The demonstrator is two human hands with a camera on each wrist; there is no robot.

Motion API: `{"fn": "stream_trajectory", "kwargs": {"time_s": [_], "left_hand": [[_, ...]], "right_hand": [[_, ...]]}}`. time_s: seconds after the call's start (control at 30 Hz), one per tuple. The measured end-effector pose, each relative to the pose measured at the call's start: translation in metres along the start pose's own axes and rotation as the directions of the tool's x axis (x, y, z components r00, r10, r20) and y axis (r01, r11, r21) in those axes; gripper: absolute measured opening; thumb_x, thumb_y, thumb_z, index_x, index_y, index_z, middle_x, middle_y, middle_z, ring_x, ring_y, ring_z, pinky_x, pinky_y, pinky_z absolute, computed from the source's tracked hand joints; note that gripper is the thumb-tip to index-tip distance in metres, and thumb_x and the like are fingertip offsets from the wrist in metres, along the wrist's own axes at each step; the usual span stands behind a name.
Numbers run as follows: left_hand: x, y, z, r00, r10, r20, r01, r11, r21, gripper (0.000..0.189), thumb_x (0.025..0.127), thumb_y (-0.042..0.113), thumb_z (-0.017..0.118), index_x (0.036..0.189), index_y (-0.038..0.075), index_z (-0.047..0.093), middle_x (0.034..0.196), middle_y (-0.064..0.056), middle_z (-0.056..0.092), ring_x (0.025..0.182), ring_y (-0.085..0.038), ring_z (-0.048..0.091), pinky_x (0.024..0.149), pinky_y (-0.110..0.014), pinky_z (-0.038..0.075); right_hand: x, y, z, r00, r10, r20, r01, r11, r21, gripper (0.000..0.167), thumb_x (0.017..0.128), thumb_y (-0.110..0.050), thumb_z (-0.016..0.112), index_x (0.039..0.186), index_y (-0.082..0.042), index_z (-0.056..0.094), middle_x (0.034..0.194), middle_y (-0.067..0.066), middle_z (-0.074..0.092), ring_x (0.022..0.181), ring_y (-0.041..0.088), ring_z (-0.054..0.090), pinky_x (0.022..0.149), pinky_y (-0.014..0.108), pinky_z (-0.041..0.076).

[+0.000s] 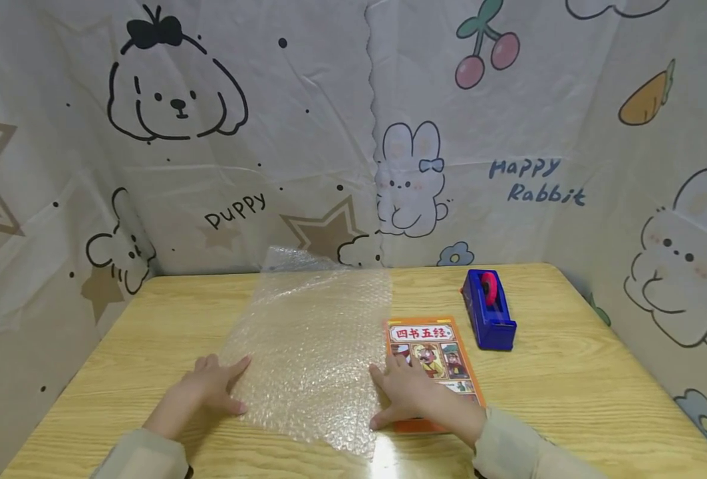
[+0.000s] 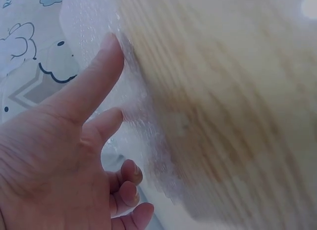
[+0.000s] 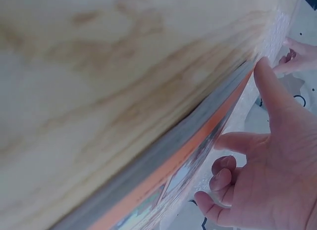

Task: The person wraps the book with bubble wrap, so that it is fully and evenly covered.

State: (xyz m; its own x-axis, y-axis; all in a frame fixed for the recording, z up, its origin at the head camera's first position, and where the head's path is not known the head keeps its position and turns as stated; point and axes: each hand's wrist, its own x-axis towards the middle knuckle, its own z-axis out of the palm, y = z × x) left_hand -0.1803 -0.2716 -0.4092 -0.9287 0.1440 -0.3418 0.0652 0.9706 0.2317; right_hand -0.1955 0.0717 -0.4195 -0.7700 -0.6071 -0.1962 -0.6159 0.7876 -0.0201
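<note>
A clear sheet of bubble wrap (image 1: 314, 352) lies flat on the wooden table, its far end curling up against the cloth backdrop. At its left edge my left hand (image 1: 206, 386) touches the sheet with thumb and index finger spread apart; the left wrist view shows their tips at the bubble wrap (image 2: 141, 116). My right hand (image 1: 410, 392) reaches over an orange-bordered book (image 1: 425, 332), thumb and index finger spread at the sheet's right edge. Part of the book's lower cover is hidden under that hand. In the right wrist view the book's spine or edge (image 3: 198, 126) runs below the fingers.
A blue tape dispenser (image 1: 489, 316) with a pink-red core stands behind and right of the book. The wooden table (image 1: 568, 372) ends at a printed cloth backdrop (image 1: 305, 133) that rises behind it and on both sides.
</note>
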Motion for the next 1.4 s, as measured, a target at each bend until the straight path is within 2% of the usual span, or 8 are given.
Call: {"fn": "stream_trajectory", "kwargs": {"time_s": [0.17, 0.3, 0.53, 0.87, 1.03, 1.13, 1.23, 1.4], "left_hand": [[0.007, -0.001, -0.004, 1.0, 0.009, 0.013, -0.009, 1.0, 0.006, 0.093, 0.062, 0.045, 0.077, 0.139, 0.011, 0.037, 0.118, -0.038, 0.035, 0.106, -0.045, 0.037, 0.077, -0.06, 0.043], [0.013, -0.002, -0.007, 1.0, 0.02, 0.024, -0.019, 1.0, -0.008, 0.094, 0.062, 0.044, 0.077, 0.14, 0.01, 0.036, 0.122, -0.044, 0.03, 0.112, -0.053, 0.033, 0.08, -0.065, 0.04], [0.02, -0.002, -0.01, 0.997, 0.063, 0.041, -0.061, 0.997, -0.053, 0.091, 0.065, 0.038, 0.077, 0.14, 0.008, 0.035, 0.127, -0.049, 0.021, 0.119, -0.06, 0.02, 0.089, -0.071, 0.027], [0.026, 0.004, -0.014, 0.996, 0.064, 0.06, -0.059, 0.995, -0.082, 0.091, 0.065, 0.032, 0.079, 0.14, 0.008, 0.034, 0.131, -0.048, 0.017, 0.123, -0.06, 0.014, 0.091, -0.073, 0.022], [0.026, 0.008, -0.014, 0.997, 0.066, 0.045, -0.062, 0.994, -0.088, 0.089, 0.065, 0.027, 0.079, 0.14, 0.006, 0.035, 0.132, -0.047, 0.016, 0.124, -0.059, 0.014, 0.091, -0.071, 0.024], [0.024, 0.016, -0.015, 0.997, 0.08, 0.013, -0.079, 0.993, -0.088, 0.087, 0.066, 0.018, 0.08, 0.139, 0.004, 0.035, 0.133, -0.047, 0.015, 0.124, -0.059, 0.012, 0.09, -0.068, 0.029], [0.023, 0.03, -0.012, 0.992, 0.111, -0.058, -0.115, 0.99, -0.081, 0.083, 0.066, 0.01, 0.076, 0.139, 0.006, 0.036, 0.129, -0.042, 0.027, 0.121, -0.053, 0.025, 0.082, -0.059, 0.042], [0.024, 0.074, 0.003, 0.96, 0.237, -0.15, -0.256, 0.959, -0.124, 0.067, 0.075, 0.017, 0.072, 0.135, 0.013, 0.045, 0.122, -0.035, 0.04, 0.113, -0.044, 0.038, 0.082, -0.054, 0.044]], "right_hand": [[-0.003, 0.001, 0.0, 1.0, -0.006, -0.01, 0.006, 1.0, 0.02, 0.097, 0.063, -0.069, 0.062, 0.136, -0.008, 0.042, 0.122, 0.021, 0.048, 0.114, 0.035, 0.044, 0.095, 0.059, 0.034], [-0.005, 0.005, -0.001, 1.0, -0.02, -0.003, 0.02, 0.997, 0.081, 0.095, 0.065, -0.067, 0.063, 0.137, -0.009, 0.041, 0.112, 0.017, 0.049, 0.108, 0.031, 0.045, 0.093, 0.058, 0.035], [-0.01, 0.014, -0.002, 0.997, -0.02, 0.074, 0.001, 0.97, 0.242, 0.09, 0.071, -0.062, 0.063, 0.141, -0.012, 0.036, 0.134, 0.03, 0.036, 0.127, 0.044, 0.032, 0.1, 0.064, 0.023], [-0.014, 0.019, -0.002, 0.99, -0.034, 0.134, 0.002, 0.972, 0.234, 0.089, 0.073, -0.063, 0.06, 0.143, -0.014, 0.032, 0.138, 0.025, 0.034, 0.129, 0.036, 0.031, 0.101, 0.061, 0.025], [-0.014, 0.028, -0.001, 0.989, -0.06, 0.133, 0.016, 0.952, 0.306, 0.088, 0.075, -0.062, 0.059, 0.144, -0.016, 0.028, 0.139, 0.025, 0.033, 0.13, 0.037, 0.029, 0.102, 0.062, 0.02], [-0.017, 0.035, 0.001, 0.991, -0.074, 0.11, 0.025, 0.92, 0.39, 0.085, 0.079, -0.058, 0.058, 0.145, -0.017, 0.025, 0.138, 0.027, 0.032, 0.128, 0.04, 0.03, 0.101, 0.063, 0.021], [-0.022, 0.043, 0.003, 0.995, -0.061, 0.079, 0.02, 0.896, 0.445, 0.084, 0.082, -0.053, 0.058, 0.146, -0.015, 0.02, 0.132, 0.028, 0.038, 0.12, 0.041, 0.038, 0.096, 0.06, 0.03], [-0.035, 0.058, 0.009, 1.0, -0.004, 0.026, -0.009, 0.866, 0.5, 0.085, 0.083, -0.049, 0.059, 0.147, -0.013, 0.016, 0.13, 0.033, 0.035, 0.118, 0.047, 0.037, 0.091, 0.06, 0.033]]}}
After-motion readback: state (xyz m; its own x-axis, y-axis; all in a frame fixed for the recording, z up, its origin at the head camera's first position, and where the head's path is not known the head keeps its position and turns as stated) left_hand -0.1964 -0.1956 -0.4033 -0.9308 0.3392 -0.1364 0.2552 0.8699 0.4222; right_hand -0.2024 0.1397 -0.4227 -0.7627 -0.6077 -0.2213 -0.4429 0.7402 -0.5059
